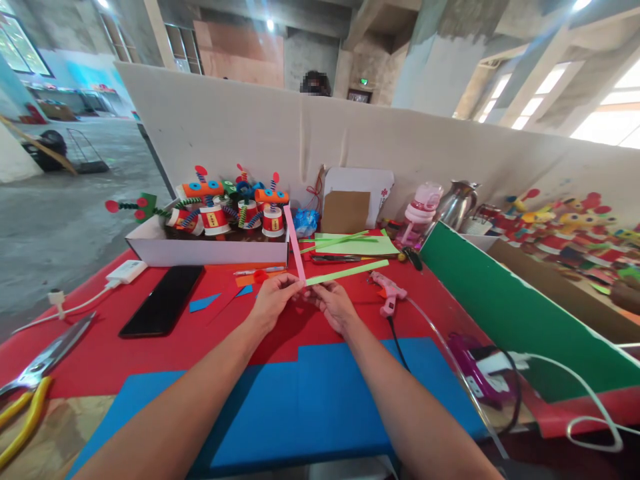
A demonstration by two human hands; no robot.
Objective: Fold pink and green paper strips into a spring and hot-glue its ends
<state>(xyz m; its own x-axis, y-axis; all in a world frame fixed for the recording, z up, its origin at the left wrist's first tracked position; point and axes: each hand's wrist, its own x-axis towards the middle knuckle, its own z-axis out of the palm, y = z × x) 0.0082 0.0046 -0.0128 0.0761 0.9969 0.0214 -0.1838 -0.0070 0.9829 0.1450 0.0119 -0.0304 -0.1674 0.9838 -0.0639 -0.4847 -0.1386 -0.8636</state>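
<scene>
In the head view, you are pinching flat, narrow paper just below centre: your left hand [273,301] is holding the pink strip [295,243], pointing near twelve o'clock; your right hand [334,307] is holding the green strip [350,271], pointing near three. Red-and-white cups [217,231] are standing at ten, their labels [215,219] unreadable.

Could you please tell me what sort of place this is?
Probably a craft workshop: on the red-covered table are a pink glue gun, yellow-handled shears and paper-cup figures.
</scene>
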